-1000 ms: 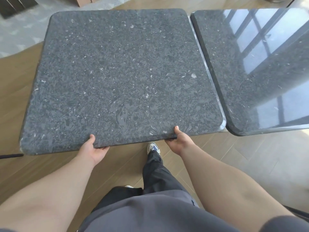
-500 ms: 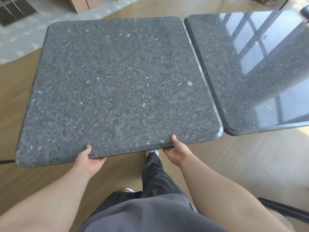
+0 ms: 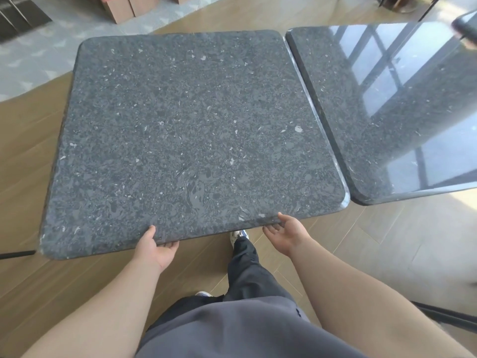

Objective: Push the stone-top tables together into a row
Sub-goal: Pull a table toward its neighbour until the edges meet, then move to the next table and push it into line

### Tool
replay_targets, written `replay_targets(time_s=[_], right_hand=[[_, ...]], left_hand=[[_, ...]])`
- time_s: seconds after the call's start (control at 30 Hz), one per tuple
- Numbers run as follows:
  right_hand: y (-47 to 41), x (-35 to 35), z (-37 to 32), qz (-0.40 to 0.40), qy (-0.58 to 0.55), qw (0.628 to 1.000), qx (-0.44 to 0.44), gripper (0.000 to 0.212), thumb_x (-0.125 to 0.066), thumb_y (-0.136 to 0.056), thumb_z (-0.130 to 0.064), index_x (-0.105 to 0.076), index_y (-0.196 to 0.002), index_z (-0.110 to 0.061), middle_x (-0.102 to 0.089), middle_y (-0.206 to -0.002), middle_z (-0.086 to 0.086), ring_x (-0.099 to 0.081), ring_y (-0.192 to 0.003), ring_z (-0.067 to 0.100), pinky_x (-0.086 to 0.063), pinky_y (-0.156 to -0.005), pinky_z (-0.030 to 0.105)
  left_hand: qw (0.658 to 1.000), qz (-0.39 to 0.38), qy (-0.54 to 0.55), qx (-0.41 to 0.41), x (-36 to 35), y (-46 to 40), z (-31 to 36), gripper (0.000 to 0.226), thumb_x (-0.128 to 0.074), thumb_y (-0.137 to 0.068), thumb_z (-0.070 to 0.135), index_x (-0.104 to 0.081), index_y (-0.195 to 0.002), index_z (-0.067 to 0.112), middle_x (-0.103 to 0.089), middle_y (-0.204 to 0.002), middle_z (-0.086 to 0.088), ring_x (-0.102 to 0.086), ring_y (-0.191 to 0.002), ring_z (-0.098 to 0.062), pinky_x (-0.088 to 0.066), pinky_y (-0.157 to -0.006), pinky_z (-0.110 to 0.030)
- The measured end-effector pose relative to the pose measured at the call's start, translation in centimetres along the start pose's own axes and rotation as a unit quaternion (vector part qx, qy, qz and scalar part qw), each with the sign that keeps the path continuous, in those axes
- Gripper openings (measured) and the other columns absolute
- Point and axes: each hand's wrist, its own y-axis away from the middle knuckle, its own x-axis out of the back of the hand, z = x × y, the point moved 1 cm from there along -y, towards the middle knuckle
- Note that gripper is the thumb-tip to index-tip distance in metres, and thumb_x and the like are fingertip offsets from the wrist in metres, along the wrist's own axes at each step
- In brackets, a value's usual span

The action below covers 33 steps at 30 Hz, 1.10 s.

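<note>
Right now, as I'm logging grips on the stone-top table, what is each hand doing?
Left hand: grips the near edge of the stone-top table, thumb on top.
Right hand: open, palm up, fingers loose at that edge, gripping nothing.

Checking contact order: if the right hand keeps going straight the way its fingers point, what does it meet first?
The near edge of the stone-top table. The right hand is open just below that edge, thumb at the rim; whether the fingers touch the underside is unclear.

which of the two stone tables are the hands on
The left stone table: the left hand grips its near edge and the right hand touches it. The glossy right stone table is untouched.
</note>
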Motion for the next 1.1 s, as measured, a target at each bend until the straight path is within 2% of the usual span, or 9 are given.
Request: replay_targets(time_s=[0.07,0.13,0.27,0.33,0.4,0.5,0.67,0.87,1.1], right_hand=[[1.3,0.4,0.1,0.005,0.008,1.0,0.004,0.038,-0.045,-0.103,-0.01,-0.044,-0.139,0.001,-0.053,-0.139,0.018,-0.049,-0.134,0.033,-0.035,-0.116,0.043],[2.8,0.8,0.1,0.008,0.011,1.0,0.017,0.045,-0.044,-0.102,-0.009,-0.039,-0.145,0.002,-0.052,-0.142,0.02,-0.047,-0.135,0.035,-0.036,-0.116,0.045],[6.2,0.9,-0.3,0.009,-0.009,0.998,0.064,0.042,-0.043,-0.1,-0.005,-0.041,-0.142,0.0,-0.053,-0.14,0.019,-0.053,-0.128,0.036,-0.047,-0.102,0.046],[7.6,0.8,-0.6,-0.002,0.006,0.997,0.079,0.039,-0.042,-0.101,-0.006,-0.044,-0.14,-0.002,-0.059,-0.131,0.016,-0.058,-0.12,0.034,-0.049,-0.098,0.045],[8.7,0.4,-1.3,-0.009,0.013,0.996,0.093,0.037,-0.041,-0.102,-0.008,-0.047,-0.138,-0.004,-0.062,-0.124,0.013,-0.06,-0.113,0.029,-0.049,-0.097,0.043],[10.0,-0.1,-2.0,-0.013,0.024,0.994,0.11,0.032,-0.041,-0.103,-0.01,-0.05,-0.133,-0.007,-0.063,-0.116,0.01,-0.062,-0.105,0.024,-0.048,-0.094,0.04],[12.2,0.5,-4.5,-0.015,0.022,0.989,0.149,0.025,-0.043,-0.102,-0.011,-0.056,-0.122,-0.006,-0.064,-0.115,0.01,-0.064,-0.1,0.023,-0.052,-0.078,0.036],[13.5,2.0,-10.0,-0.02,-0.009,0.982,0.189,0.023,-0.042,-0.101,-0.008,-0.061,-0.114,-0.007,-0.064,-0.109,0.01,-0.063,-0.093,0.022,-0.052,-0.075,0.034],[14.4,2.9,-19.7,-0.054,0.024,0.978,0.199,0.018,-0.049,-0.094,-0.005,-0.063,-0.105,-0.007,-0.061,-0.071,0.002,-0.059,-0.064,0.017,-0.052,-0.071,0.031]], left_hand=[[0.998,-0.001,-0.051,0.022,0.4,0.7,0.2,0.038,-0.053,-0.104,0.02,-0.044,-0.138,0.006,-0.047,-0.141,-0.017,-0.048,-0.133,-0.035,-0.037,-0.116,-0.05],[0.995,-0.011,-0.093,0.047,0.7,1.9,0.8,0.046,-0.048,-0.105,0.018,-0.038,-0.146,0.001,-0.044,-0.147,-0.024,-0.044,-0.138,-0.038,-0.038,-0.114,-0.05],[0.985,-0.027,-0.158,0.063,1.4,4.5,2.6,0.054,-0.041,-0.106,0.016,-0.026,-0.152,-0.007,-0.045,-0.148,-0.025,-0.055,-0.126,-0.036,-0.046,-0.102,-0.047],[0.981,-0.05,-0.178,0.063,1.4,5.8,3.2,0.044,-0.038,-0.105,0.013,-0.038,-0.145,-0.005,-0.054,-0.138,-0.02,-0.061,-0.113,-0.034,-0.049,-0.091,-0.047],[0.974,-0.078,-0.207,0.054,0.2,6.9,3.5,0.029,-0.038,-0.103,0.011,-0.054,-0.125,0.001,-0.062,-0.129,-0.015,-0.064,-0.107,-0.031,-0.051,-0.082,-0.046],[0.966,-0.134,-0.215,0.045,-2.8,9.0,3.4,0.022,-0.039,-0.101,0.009,-0.059,-0.109,0.006,-0.067,-0.119,-0.012,-0.066,-0.106,-0.029,-0.052,-0.083,-0.045],[0.932,-0.239,-0.274,0.007,-9.3,13.6,1.6,0.019,-0.042,-0.103,0.01,-0.06,-0.108,0.007,-0.07,-0.109,-0.014,-0.067,-0.103,-0.031,-0.052,-0.089,-0.046],[0.884,-0.299,-0.353,-0.063,-15.6,17.0,-1.7,0.022,-0.042,-0.103,0.007,-0.062,-0.112,0.005,-0.074,-0.107,-0.015,-0.073,-0.095,-0.029,-0.055,-0.086,-0.045],[0.882,-0.293,-0.352,-0.11,-23.0,19.8,-8.1,0.023,-0.041,-0.104,0.006,-0.061,-0.114,0.006,-0.074,-0.109,-0.014,-0.073,-0.095,-0.029,-0.057,-0.085,-0.045]])
